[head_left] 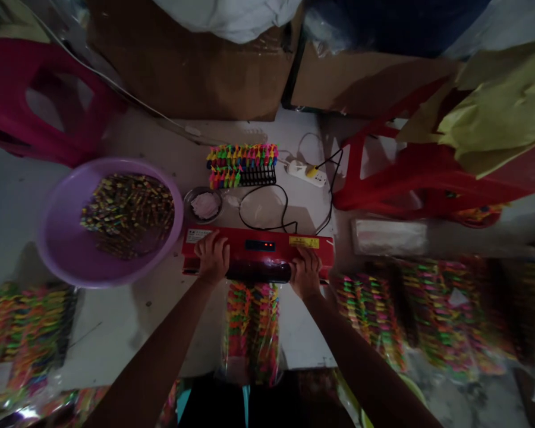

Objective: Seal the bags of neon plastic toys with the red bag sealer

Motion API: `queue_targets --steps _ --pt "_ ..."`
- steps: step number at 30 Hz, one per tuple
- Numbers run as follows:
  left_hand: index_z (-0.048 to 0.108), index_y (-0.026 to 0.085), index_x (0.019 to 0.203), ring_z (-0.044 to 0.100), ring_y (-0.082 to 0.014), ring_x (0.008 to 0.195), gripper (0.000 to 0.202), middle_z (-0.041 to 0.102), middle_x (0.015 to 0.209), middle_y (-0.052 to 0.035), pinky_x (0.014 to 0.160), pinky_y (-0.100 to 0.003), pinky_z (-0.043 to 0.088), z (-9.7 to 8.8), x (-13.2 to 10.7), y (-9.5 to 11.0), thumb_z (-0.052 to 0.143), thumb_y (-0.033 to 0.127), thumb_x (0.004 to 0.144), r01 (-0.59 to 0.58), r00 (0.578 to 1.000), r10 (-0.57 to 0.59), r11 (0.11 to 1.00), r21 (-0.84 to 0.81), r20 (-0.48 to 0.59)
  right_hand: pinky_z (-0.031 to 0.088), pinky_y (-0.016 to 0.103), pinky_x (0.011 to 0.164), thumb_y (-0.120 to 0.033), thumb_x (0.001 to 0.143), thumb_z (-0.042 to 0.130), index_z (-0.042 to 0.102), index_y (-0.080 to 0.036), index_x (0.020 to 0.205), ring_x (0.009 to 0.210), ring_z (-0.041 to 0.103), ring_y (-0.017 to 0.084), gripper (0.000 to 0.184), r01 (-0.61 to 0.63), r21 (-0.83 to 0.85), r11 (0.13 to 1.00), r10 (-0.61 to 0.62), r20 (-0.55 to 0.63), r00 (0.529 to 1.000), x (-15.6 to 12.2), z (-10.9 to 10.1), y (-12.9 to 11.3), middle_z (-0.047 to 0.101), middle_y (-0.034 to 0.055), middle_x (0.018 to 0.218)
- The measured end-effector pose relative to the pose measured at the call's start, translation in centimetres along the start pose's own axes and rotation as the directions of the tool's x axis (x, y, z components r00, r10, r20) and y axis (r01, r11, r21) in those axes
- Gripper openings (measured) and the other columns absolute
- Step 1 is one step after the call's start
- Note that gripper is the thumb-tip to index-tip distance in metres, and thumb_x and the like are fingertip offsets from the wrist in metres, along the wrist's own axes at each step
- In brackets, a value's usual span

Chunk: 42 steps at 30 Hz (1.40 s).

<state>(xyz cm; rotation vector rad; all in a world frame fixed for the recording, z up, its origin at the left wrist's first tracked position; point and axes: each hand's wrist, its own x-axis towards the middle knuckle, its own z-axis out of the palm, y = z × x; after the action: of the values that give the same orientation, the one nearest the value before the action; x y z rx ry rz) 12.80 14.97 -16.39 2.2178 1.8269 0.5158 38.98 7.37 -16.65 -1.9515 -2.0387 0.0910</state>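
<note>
Both hands pressed down on the red sealing machine (257, 252), which sat on the desk (116, 321) straight ahead of the person. The left hand (213, 257) lay flat on the machine's left part with fingers spread, clamped on nothing and simply bearing down. The right hand (306, 272) rested at the right end of the dark press bar (258, 272), its fingers curled over the bar's edge.

A clear bag of coloured pieces (252, 330) hung out from under the machine toward the person, its open end caught beneath the bar (the mouth itself was hidden, so whether it lay flat could not be told).

Doing this step well would, in my judgement, call for even weight from both hands, so the bar closes level across the bag's whole width. The bag should sit square to the machine, with its contents kept clear of the bar so that only film is pressed. The small display (260, 245) on the machine glowed red; holding steady until it signals seems wise.

Left of the machine stood a purple basin (57, 238) of loose pieces. Just behind the machine were a small dish (204, 205), a black rack of coloured pieces (242, 164) and a white power strip (307, 173). Filled bags (428, 315) lay to the right of the machine.
</note>
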Motion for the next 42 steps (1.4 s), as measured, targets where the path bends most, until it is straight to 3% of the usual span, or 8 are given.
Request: queue_targets --steps 4,21,28,31,34,36,39,42 --pt "0.058 0.017 0.116 0.039 -0.0316 0.122 0.036 0.049 0.13 -0.0175 0.101 -0.05 0.023 0.6 -0.3 0.1 0.048 0.032 0.085 0.022 1.0 -0.022 0.999 0.038 0.011 0.033 0.047 0.099 -0.016 0.085 0.049 0.05 -0.021 0.089 0.122 0.041 0.024 0.006 0.016 0.028 0.999 -0.016 -0.004 1.0 0.0 0.0 0.0 0.054 0.0102 0.121" --pt "0.057 0.017 0.119 0.038 -0.032 0.125 0.041 0.048 0.132 -0.0183 0.105 -0.055 0.019 1.0 -0.4 0.0 0.049 0.037 0.084 0.03 0.999 -0.031 0.998 0.053 0.015 0.033 0.046 0.099 -0.017 0.084 0.046 0.051 -0.022 0.087 0.12 0.041 0.024 0.007 0.006 0.072 0.997 -0.006 0.0 1.0 0.2 0.1 0.1 0.055 0.009 0.121" --pt "0.046 0.014 0.126 0.03 -0.0301 0.13 0.047 0.038 0.137 -0.0189 0.107 -0.05 0.024 -3.9 1.6 0.7 0.044 0.04 0.087 0.072 0.981 -0.097 0.987 -0.145 -0.17 0.032 0.047 0.094 -0.022 0.086 0.04 0.053 -0.021 0.081 0.095 0.054 0.024 0.014 -0.13 0.151 0.98 0.133 -0.012 0.991 4.5 -3.2 2.5 0.063 0.0083 0.092" --pt "0.039 0.017 0.129 0.037 -0.0245 0.125 0.046 0.041 0.132 -0.0165 0.104 -0.044 0.033 -6.5 -2.4 0.6 0.038 0.04 0.089 0.286 0.895 -0.373 0.901 -0.328 -0.245 0.039 0.038 0.08 -0.03 0.087 0.038 0.053 -0.019 0.087 0.08 0.056 0.021 0.019 -0.276 0.194 0.941 0.283 -0.008 0.959 10.8 -3.6 3.0 0.063 0.0075 0.081" --pt "0.046 0.021 0.121 0.052 -0.0235 0.11 0.046 0.052 0.118 -0.0129 0.093 -0.041 0.044 -6.2 -10.8 0.8 0.04 0.049 0.086 0.622 0.738 -0.673 0.647 -0.441 0.051 0.04 0.032 0.068 -0.035 0.087 0.04 0.055 -0.018 0.091 0.075 0.058 0.022 0.023 -0.437 0.149 0.887 0.422 0.123 0.898 17.3 -1.6 1.7 0.064 0.0079 0.077" --pt "0.05 0.02 0.115 0.056 -0.0246 0.106 0.051 0.056 0.115 -0.0123 0.087 -0.041 0.048 -4.4 -16.6 1.3 0.047 0.055 0.079 0.765 0.619 -0.711 0.448 -0.463 0.334 0.04 0.033 0.069 -0.032 0.086 0.043 0.057 -0.017 0.093 0.077 0.06 0.023 0.021 -0.47 0.03 0.882 0.451 0.236 0.861 20.5 0.6 0.4 0.065 0.01 0.08" --pt "0.053 0.018 0.109 0.06 -0.0263 0.102 0.059 0.062 0.108 -0.0128 0.087 -0.04 0.049 -1.7 -22.4 2.4 0.058 0.059 0.067 0.888 0.421 -0.688 0.178 -0.424 0.591 0.04 0.04 0.076 -0.025 0.081 0.051 0.061 -0.014 0.092 0.085 0.06 0.028 0.018 -0.425 -0.139 0.894 0.444 0.394 0.805 22.8 2.9 -0.7 0.066 0.0149 0.083" --pt "0.052 0.018 0.112 0.061 -0.0261 0.102 0.064 0.065 0.108 -0.0129 0.089 -0.038 0.048 -0.7 -23.5 3.6 0.064 0.055 0.061 0.893 0.349 -0.573 -0.035 -0.448 0.741 0.038 0.05 0.082 -0.032 0.073 0.062 0.061 -0.012 0.095 0.099 0.055 0.035 0.03 -0.408 -0.173 0.896 0.443 0.352 0.824 21.4 1.7 -1.2 0.063 0.0204 0.097"
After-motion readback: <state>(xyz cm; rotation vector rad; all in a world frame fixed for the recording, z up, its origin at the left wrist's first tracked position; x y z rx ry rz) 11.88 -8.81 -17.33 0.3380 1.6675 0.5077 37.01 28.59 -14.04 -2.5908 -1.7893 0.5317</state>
